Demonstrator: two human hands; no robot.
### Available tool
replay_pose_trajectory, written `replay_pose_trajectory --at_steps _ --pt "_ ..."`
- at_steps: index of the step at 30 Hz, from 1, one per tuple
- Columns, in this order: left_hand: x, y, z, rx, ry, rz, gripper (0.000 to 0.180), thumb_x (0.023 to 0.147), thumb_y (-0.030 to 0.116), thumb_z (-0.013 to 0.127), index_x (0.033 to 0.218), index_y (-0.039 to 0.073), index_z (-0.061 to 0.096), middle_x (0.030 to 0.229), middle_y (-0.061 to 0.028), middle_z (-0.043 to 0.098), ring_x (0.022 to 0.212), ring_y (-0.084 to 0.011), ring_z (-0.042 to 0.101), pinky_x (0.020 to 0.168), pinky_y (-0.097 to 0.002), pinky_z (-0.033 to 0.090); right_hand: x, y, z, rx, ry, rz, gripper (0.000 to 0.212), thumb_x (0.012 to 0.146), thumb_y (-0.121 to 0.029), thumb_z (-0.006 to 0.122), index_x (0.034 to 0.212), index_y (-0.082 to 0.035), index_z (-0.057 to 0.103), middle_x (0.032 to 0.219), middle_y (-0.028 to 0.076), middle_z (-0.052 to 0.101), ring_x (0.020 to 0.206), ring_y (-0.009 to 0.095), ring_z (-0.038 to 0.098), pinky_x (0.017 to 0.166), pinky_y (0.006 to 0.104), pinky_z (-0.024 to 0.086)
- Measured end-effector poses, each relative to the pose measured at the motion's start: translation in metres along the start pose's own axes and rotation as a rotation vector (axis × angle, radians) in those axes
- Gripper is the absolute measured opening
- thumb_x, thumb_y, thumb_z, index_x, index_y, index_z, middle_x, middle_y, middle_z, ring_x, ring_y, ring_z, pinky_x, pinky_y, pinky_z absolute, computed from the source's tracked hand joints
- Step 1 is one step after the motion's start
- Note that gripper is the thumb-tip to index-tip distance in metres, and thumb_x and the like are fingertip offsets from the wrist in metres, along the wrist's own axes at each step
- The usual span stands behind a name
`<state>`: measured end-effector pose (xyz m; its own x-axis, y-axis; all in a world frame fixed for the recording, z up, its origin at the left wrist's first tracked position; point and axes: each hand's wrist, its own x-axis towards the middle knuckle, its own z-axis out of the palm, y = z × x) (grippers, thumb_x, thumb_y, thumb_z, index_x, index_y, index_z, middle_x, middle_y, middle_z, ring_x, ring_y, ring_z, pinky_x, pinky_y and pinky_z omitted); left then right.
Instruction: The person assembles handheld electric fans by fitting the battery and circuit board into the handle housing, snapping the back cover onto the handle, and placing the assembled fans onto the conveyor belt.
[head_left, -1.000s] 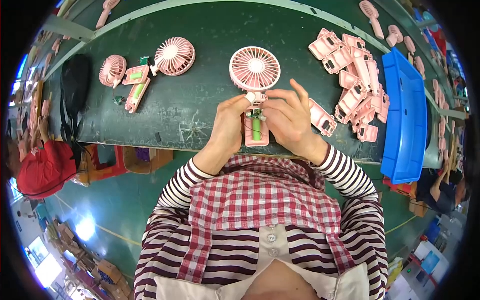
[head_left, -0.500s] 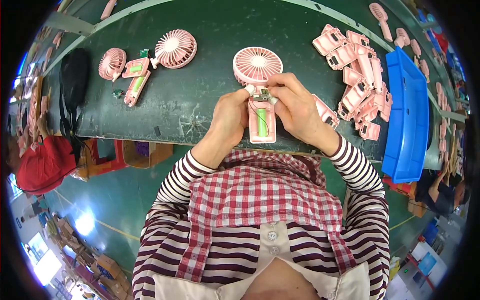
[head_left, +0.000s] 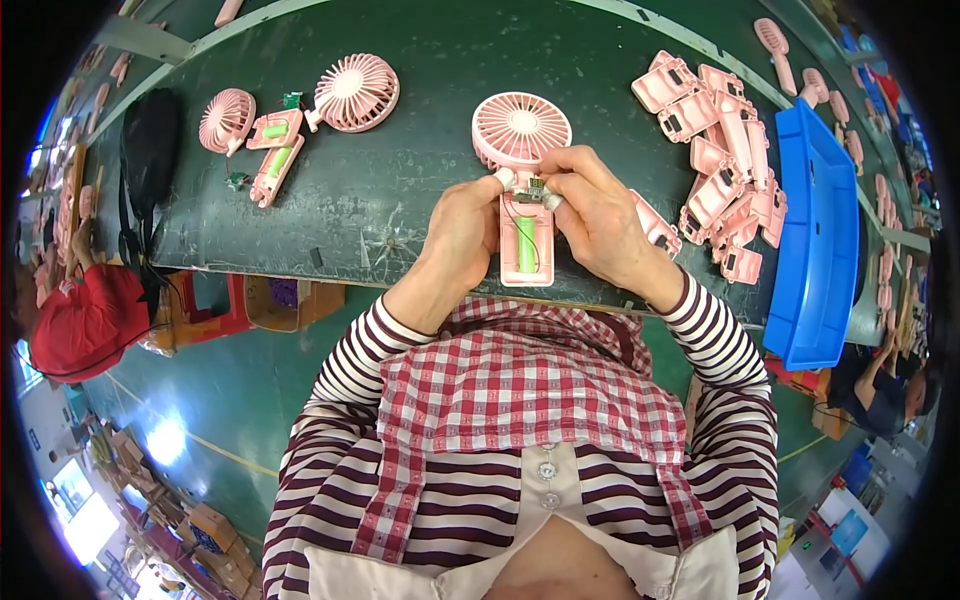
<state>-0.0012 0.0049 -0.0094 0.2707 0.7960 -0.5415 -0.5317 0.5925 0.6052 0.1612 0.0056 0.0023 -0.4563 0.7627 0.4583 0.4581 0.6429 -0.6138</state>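
Note:
A pink handheld fan (head_left: 522,130) lies before me with its round grille pointing away. Its handle stands uncovered, showing a green battery cell (head_left: 527,244) and thin dark wires. My left hand (head_left: 462,232) grips the fan's neck from the left, the thumb pressed near the top of the handle. From the right, my right hand (head_left: 600,215) pinches the small circuit board (head_left: 530,189) at the handle's upper end. White covers sit on some fingertips. Beside my right wrist rests a loose pink handle cover (head_left: 655,225), partly hidden by the hand.
Several pink handle covers (head_left: 738,150) are heaped at the right, next to a blue plastic tray (head_left: 818,240). Two more fans (head_left: 356,93) with opened handles lie at the left, near a black bag (head_left: 150,180). People in red and dark clothing sit at both sides.
The view has shifted slightly. Both hands stay on the fan, with the right fingers moved a little about the circuit board.

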Motion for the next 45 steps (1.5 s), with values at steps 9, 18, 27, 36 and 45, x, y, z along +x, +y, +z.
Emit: replay_pose_trajectory --at_steps 9,18,27,36,45 --pt "-0.002 0.003 -0.001 0.028 -0.045 -0.069 0.03 0.091 0.015 0.033 0.111 -0.004 0.046 0.11 -0.0126 0.053 0.1 -0.0215 0.054 0.087 -0.0379 0.045 0.0 -0.004 0.0 -0.131 -0.105 -0.027 0.017 0.072 -0.002 0.057 0.087 0.004 0.054 0.106 0.013 0.05 0.099 0.028 0.052 0.077 0.0342 0.048" --pt "-0.001 0.004 -0.007 -0.047 -0.094 -0.076 0.028 0.089 0.016 0.041 0.106 -0.002 0.053 0.094 -0.0104 0.059 0.081 -0.0185 0.061 0.068 -0.0315 0.051 0.0 0.0 -0.002 -0.244 -0.201 -0.118 0.024 0.064 0.002 0.059 0.086 0.006 0.052 0.105 0.015 0.049 0.093 0.029 0.052 0.077 0.0348 0.047" --pt "-0.003 -0.002 -0.011 0.261 -0.086 -0.049 0.018 0.085 0.006 0.057 0.099 -0.005 0.059 0.087 -0.0087 0.063 0.074 -0.0145 0.063 0.065 -0.0253 0.053 -0.001 -0.003 -0.002 -0.24 -0.309 -0.072 0.028 0.063 0.0 0.06 0.089 0.006 0.053 0.103 0.013 0.049 0.093 0.028 0.051 0.078 0.035 0.046" --pt "0.002 -0.004 -0.012 0.203 -0.061 -0.07 0.019 0.085 0.007 0.055 0.098 -0.008 0.058 0.086 -0.0109 0.062 0.073 -0.0165 0.062 0.065 -0.0268 0.053 -0.006 -0.003 0.004 -0.4 -0.191 -0.006 0.016 0.064 -0.01 0.061 0.078 -0.004 0.054 0.081 0.006 0.051 0.078 0.021 0.053 0.065 0.0325 0.04" --pt "0.003 -0.006 -0.021 -0.337 -0.301 -0.19 0.032 0.087 0.014 0.054 0.111 -0.007 0.05 0.103 -0.0148 0.059 0.09 -0.0231 0.06 0.081 -0.0377 0.05 -0.003 0.009 -0.006 -0.277 -0.141 0.06 0.013 0.067 -0.003 0.058 0.08 -0.005 0.054 0.08 0.006 0.05 0.076 0.021 0.054 0.063 0.033 0.039"
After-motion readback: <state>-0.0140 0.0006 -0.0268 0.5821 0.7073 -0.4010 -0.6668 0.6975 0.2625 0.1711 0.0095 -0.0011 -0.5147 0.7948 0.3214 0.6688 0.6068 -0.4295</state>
